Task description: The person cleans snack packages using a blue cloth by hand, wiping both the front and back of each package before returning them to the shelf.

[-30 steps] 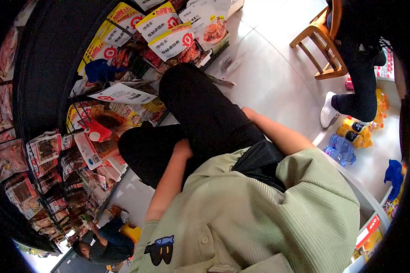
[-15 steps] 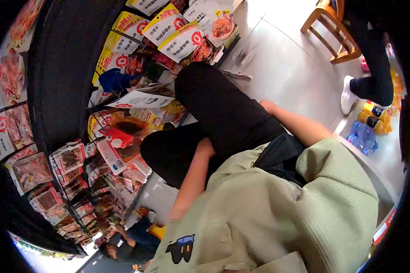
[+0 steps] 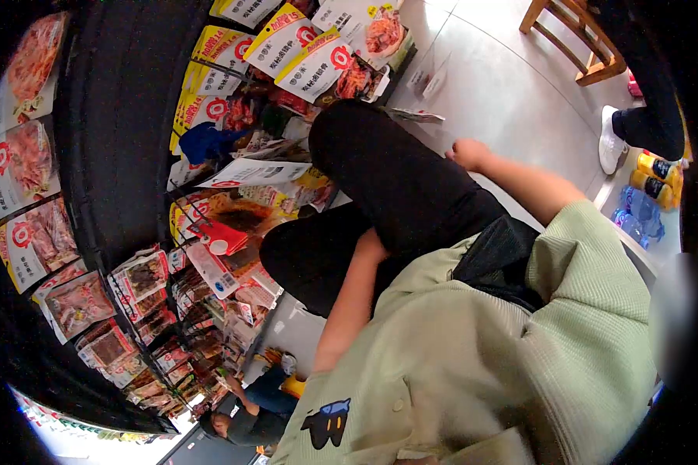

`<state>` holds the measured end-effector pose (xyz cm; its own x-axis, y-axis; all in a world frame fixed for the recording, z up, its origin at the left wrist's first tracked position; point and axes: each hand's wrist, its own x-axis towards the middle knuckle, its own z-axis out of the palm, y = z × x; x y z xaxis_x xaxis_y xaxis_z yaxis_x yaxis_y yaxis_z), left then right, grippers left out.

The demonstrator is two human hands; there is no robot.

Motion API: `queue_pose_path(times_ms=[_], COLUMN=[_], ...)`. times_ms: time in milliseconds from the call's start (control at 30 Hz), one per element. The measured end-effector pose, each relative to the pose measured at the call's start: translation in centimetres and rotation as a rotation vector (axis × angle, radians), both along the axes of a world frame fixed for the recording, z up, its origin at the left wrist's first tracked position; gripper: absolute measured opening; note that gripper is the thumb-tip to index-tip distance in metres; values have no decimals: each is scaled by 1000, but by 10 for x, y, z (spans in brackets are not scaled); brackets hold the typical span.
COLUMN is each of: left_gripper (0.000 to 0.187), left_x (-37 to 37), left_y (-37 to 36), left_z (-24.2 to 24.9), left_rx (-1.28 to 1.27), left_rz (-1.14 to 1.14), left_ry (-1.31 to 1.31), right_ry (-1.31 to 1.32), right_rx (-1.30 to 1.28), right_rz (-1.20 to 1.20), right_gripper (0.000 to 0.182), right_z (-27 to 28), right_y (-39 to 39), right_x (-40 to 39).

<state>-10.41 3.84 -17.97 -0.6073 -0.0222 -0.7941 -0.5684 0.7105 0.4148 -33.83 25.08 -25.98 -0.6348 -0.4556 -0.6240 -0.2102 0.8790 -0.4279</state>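
On the left side of the view, a big black shelf (image 3: 101,101) is taking up loads of room. Pale green shirt (image 3: 442,341) is filling the bottom, and black trousers (image 3: 411,174) are covering both legs, with the knees pointing at the shelf's floor-side edge. Grey floor (image 3: 492,85) is showing past that edge, and a wooden chair (image 3: 578,43) is standing further out on it. Another person (image 3: 252,426) is reaching toward the shelf's far end, lower left. Food packets (image 3: 318,66) are crowding the shelf right up to its outer edge, close to the knees. A blue bundle (image 3: 207,143) is lying among them. As for the hands, the left hand (image 3: 371,246) is tucking in between the thighs, touching the trousers; its fingers are hiding, so can't tell. The right hand (image 3: 467,153) is hovering over the floor just beside the right thigh, fingers curling, but I can't tell if they're properly clenched.
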Motion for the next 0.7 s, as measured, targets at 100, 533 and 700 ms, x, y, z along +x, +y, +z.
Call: queue_pose_path(times_ms=[100,533,700], left_gripper=[52,17,6], left_x=[8,-45,-104], left_y=[-3,-38,-36], left_z=[-17,61,101], left_rx=[-41,-421,-252], left_rz=[15,684,540], left_ry=[92,543,858], right_ry=[157,473,451], right_rx=[-42,159,208], right_rz=[-27,90,83], right_gripper=[31,49,48], right_z=[3,9,-2], right_y=[-13,-30,-26], right_x=[-47,-141,-149])
